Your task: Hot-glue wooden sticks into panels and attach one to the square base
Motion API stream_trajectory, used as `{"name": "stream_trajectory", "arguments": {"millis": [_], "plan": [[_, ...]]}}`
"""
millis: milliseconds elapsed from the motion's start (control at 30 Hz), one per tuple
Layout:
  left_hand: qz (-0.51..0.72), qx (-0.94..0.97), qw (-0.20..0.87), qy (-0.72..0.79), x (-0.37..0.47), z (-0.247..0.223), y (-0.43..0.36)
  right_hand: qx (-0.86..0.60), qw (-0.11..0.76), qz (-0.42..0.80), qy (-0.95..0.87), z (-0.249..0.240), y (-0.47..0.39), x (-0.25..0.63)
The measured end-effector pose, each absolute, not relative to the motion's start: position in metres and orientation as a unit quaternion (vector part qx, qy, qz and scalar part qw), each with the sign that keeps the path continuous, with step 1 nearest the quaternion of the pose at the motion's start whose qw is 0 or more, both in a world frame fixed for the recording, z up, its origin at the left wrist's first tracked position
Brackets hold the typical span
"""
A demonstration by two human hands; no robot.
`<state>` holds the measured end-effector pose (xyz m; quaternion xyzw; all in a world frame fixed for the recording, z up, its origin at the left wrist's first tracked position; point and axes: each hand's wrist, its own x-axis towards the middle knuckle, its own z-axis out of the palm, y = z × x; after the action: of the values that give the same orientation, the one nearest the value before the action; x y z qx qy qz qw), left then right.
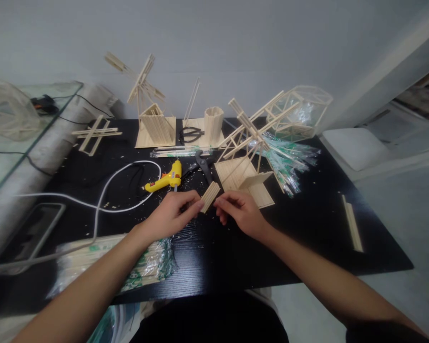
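A small panel of short wooden sticks (210, 196), lying side by side, is pinched at its left edge between the thumb and fingers of my left hand (180, 209). Close to the panel's right side is my right hand (241, 209), its thumb and fingertips drawn together. Whether something thin is between them I cannot make out. Behind my hands lie a yellow glue gun (169, 177) and dark-handled pliers (202, 164). Just beyond my right hand, a wooden base board (232, 174) carries a windmill-like stick frame (252, 126).
Two more stick models, a windmill (152, 124) and a round stick cup (213, 125), stand at the back. Wrapped sticks (293, 162) lie right, another pack (153, 267) front left. A white cable (128, 167) loops left. Loose sticks (352, 224) lie near the right edge.
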<state>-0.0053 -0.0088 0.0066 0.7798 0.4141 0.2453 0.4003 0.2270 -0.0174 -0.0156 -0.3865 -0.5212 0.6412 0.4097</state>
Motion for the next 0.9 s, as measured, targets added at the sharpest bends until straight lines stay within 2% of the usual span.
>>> {"name": "stream_trajectory", "arguments": {"millis": [100, 200, 533, 900], "plan": [[0.25, 0.778, 0.403, 0.412, -0.005, 0.007, -0.009, -0.398, 0.458, 0.614, -0.504, -0.013, -0.014, 0.231], [0.253, 0.776, 0.405, 0.413, -0.006, 0.007, -0.009, -0.408, 0.471, 0.605, -0.496, -0.014, -0.013, 0.231], [0.25, 0.784, 0.397, 0.407, -0.006, 0.004, -0.009, -0.348, 0.38, 0.709, -0.481, -0.025, -0.018, 0.226], [0.248, 0.791, 0.377, 0.413, -0.005, 0.003, -0.01, -0.35, 0.381, 0.7, -0.491, -0.026, -0.017, 0.224]]}}
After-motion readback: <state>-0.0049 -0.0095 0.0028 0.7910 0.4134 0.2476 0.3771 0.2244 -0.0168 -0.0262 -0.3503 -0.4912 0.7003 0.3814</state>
